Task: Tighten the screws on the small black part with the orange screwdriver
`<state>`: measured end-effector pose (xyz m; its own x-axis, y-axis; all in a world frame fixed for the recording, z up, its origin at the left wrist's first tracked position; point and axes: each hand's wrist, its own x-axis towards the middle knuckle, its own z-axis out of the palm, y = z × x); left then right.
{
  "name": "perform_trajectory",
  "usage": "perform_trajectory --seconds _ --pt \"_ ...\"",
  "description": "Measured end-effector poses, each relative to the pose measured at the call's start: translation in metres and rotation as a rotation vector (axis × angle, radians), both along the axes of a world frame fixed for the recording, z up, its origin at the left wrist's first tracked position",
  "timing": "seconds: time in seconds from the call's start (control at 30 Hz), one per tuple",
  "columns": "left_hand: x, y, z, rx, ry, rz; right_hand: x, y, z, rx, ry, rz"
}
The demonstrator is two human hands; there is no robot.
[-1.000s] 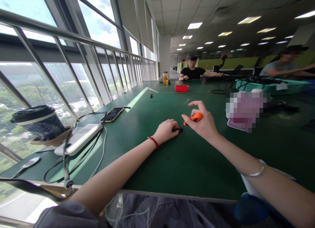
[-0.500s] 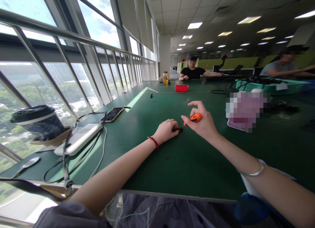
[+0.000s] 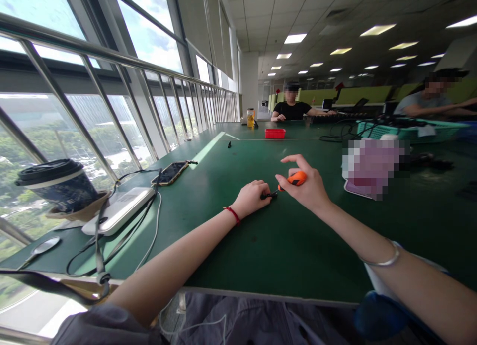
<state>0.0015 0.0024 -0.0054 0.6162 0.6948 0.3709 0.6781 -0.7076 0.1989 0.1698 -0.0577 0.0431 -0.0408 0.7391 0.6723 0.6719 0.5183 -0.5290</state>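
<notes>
In the head view my right hand (image 3: 306,187) grips a screwdriver (image 3: 297,178) by its orange and black handle, with the index finger raised off it. The shaft slants down to the left. Its tip meets a small black part (image 3: 269,196) on the green table, or ends very close to it. My left hand (image 3: 253,196) is closed on that black part and holds it against the tabletop. Fingers cover much of the part, so its exact kind does not show.
Left of my arms are a phone (image 3: 172,173), a white device (image 3: 119,211) with cables and a lidded cup (image 3: 59,186). A red tray (image 3: 275,133) and small black piece (image 3: 229,145) lie farther off. A green basket (image 3: 428,130) stands right. Two people sit beyond.
My right index finger and thumb have shifted slightly on the screwdriver, and the handle has moved a little. My left hand and the black part stay in place.
</notes>
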Motion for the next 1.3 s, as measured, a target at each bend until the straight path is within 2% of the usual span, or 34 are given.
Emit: perform_trajectory --seconds 0.13,0.3,0.43,0.6,0.83,0.93,1.07,1.3 --pt "-0.0002 0.0003 -0.0007 0.013 -0.004 -0.005 -0.0007 -0.0014 0.0005 -0.027 0.008 0.084" --pt "0.0002 0.0005 -0.0002 0.008 0.009 0.000 0.0001 0.0011 -0.0026 0.067 0.005 0.030" --pt "0.0006 0.0005 -0.0001 0.004 -0.003 -0.009 -0.0001 0.0009 -0.0024 0.025 -0.045 -0.028" --pt "0.0005 -0.0007 0.0006 0.007 0.001 0.001 -0.0014 -0.0010 -0.0004 -0.018 0.006 0.019" --pt "0.0001 -0.0005 0.0007 0.014 0.007 -0.007 -0.0006 0.0010 -0.0029 0.069 0.026 -0.002" --pt "0.0002 -0.0005 0.0006 0.008 -0.001 -0.005 -0.0023 -0.0014 -0.0010 0.045 0.000 -0.021" --pt "0.0001 -0.0005 0.0003 0.001 -0.004 -0.004 -0.0029 -0.0030 0.0005 0.012 -0.005 0.040" --pt "-0.0001 0.0011 0.0000 0.002 0.005 -0.012 -0.0003 0.0018 -0.0045 0.091 0.026 0.008"
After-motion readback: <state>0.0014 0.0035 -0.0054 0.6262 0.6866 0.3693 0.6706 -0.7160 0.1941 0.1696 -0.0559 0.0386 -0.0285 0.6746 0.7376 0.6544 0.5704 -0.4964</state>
